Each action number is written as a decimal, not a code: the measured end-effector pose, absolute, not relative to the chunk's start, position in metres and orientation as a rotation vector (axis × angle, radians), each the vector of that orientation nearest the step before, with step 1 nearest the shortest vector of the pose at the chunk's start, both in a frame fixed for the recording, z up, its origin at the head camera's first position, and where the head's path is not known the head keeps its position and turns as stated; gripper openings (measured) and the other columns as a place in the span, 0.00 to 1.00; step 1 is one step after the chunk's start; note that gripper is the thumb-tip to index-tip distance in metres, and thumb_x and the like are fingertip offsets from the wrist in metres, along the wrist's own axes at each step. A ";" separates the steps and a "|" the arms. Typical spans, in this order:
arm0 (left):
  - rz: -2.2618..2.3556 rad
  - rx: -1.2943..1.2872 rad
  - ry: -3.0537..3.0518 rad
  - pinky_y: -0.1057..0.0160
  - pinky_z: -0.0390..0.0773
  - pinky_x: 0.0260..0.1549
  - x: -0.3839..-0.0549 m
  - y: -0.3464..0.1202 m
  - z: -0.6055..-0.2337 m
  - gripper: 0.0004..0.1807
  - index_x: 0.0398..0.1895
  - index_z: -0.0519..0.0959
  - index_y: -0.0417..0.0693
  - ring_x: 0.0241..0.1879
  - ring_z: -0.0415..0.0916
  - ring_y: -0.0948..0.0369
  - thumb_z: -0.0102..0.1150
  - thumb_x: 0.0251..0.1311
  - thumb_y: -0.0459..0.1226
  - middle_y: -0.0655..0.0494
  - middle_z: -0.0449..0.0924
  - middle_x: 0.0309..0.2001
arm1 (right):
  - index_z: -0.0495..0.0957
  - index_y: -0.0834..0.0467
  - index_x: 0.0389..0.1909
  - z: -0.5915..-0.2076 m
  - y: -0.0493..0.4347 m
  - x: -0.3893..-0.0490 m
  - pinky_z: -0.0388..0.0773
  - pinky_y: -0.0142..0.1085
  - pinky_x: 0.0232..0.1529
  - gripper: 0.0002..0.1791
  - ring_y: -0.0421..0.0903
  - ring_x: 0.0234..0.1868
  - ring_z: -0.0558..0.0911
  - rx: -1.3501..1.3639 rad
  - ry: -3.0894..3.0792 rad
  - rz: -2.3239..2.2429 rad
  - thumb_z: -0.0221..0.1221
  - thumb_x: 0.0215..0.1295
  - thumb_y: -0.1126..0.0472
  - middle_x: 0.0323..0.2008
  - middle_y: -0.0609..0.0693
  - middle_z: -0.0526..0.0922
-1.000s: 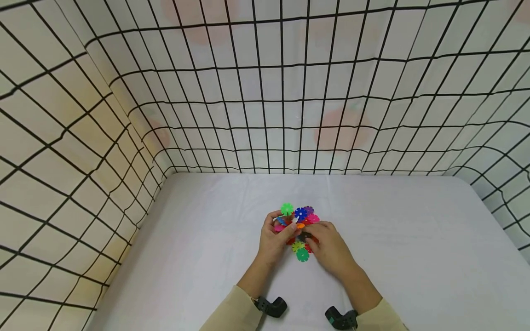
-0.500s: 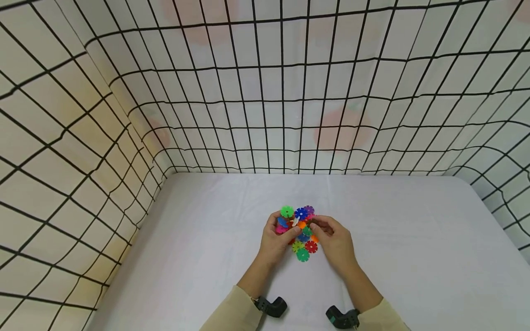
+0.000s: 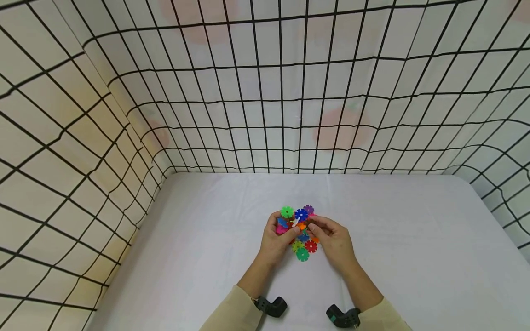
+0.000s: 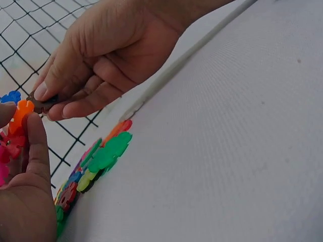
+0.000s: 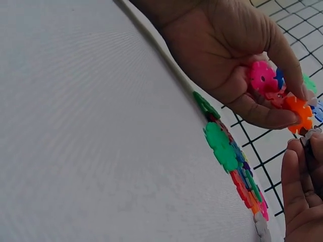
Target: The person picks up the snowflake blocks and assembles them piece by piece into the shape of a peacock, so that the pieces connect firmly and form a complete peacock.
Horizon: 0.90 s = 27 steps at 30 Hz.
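Note:
My left hand [image 3: 272, 239] grips a cluster of joined plastic snowflake discs. It includes an orange disc [image 4: 21, 115], a pink disc [image 5: 263, 76] and a bright green disc [image 3: 287, 211]. Thumb and fingers pinch near the orange disc. My right hand [image 3: 337, 241] pinches a dark brown snowflake disc [image 4: 44, 102] between thumb and fingers, its edge right at the orange disc's edge. Below the hands, a pile of loose discs lies on the table, with a green disc [image 3: 302, 254] nearest me and a red disc [image 3: 311, 246] beside it.
A white cloth covers the table [image 3: 207, 230]. Black wire mesh [image 3: 281, 101] stands along the back and sides, with pale sheeting behind it. A black wrist camera [image 3: 271, 306] is strapped at the left sleeve, another camera [image 3: 342, 316] at the right.
My right hand has risen from low over the pile to the cluster, bringing the brown disc against the orange one. The left hand has stayed almost in place.

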<state>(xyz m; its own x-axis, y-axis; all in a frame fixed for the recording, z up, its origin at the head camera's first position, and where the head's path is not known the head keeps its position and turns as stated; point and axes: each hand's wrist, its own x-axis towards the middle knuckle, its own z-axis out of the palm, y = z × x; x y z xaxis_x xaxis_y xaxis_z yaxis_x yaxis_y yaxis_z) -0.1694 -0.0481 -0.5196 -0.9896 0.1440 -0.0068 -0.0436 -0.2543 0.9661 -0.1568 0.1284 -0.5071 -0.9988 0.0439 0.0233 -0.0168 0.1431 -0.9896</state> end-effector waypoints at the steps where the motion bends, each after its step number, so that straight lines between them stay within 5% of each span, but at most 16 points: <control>1: 2.397 0.125 1.836 0.69 0.84 0.50 -0.169 -0.048 -0.520 0.28 0.63 0.68 0.45 0.50 0.82 0.65 0.67 0.62 0.30 0.55 0.80 0.55 | 0.81 0.63 0.57 -0.508 0.129 -0.157 0.87 0.31 0.44 0.16 0.34 0.40 0.87 -0.015 -2.335 2.032 0.62 0.71 0.63 0.54 0.63 0.85; 27: 2.383 0.191 1.789 0.70 0.83 0.49 -0.167 -0.048 -0.517 0.27 0.63 0.63 0.46 0.48 0.81 0.66 0.63 0.64 0.31 0.54 0.79 0.55 | 0.81 0.67 0.57 -0.507 0.126 -0.156 0.86 0.30 0.44 0.17 0.33 0.39 0.87 -0.007 -2.310 2.101 0.63 0.71 0.64 0.54 0.67 0.84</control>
